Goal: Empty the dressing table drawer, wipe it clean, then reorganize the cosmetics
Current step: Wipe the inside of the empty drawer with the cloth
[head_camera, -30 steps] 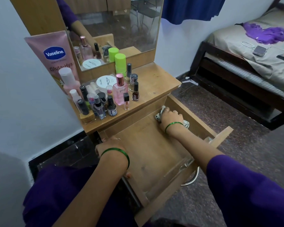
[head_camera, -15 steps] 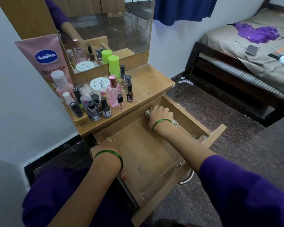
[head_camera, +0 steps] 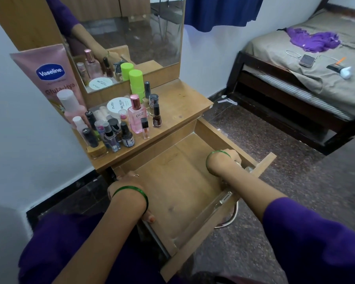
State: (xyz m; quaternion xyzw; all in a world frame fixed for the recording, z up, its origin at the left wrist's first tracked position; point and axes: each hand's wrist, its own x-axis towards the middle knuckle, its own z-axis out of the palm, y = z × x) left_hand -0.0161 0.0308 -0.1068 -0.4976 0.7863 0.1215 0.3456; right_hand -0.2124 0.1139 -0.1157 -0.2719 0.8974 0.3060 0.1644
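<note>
Two hands work at the pulled-out drawer [head_camera: 172, 193] of the dressing table [head_camera: 184, 103]. The left hand [head_camera: 129, 191] grips the drawer's near-left wall, fingers curled over the rim and thumb inside, steadying it. The right hand [head_camera: 223, 160] is pressed down in the far-right corner; its fingers curl downward, and a pale scrap at the fingertips may be a wiping cloth, but what it holds cannot be told with certainty. The drawer floor shows bare wood apart from that hand; a clear strip lies along the inside of its front panel, and a metal handle [head_camera: 232, 218] hangs outside. The cosmetics [head_camera: 123, 124] stand crowded on the tabletop's left half, just behind and above the left hand and well apart from the right: a pink perfume bottle [head_camera: 136, 115], nail polish bottles [head_camera: 156, 116], a white jar [head_camera: 117, 106], a green container [head_camera: 136, 82] and a large pink lotion tube [head_camera: 49, 78] leaning on the mirror [head_camera: 131, 37]. Judged by look, the small glass bottles are light but hard, smooth and breakable, and tip easily where they touch; each is best pinched at the cap or body and lifted straight up. The tube is soft and should be taken around its middle. The drawer is stiff and best held by its walls
</note>
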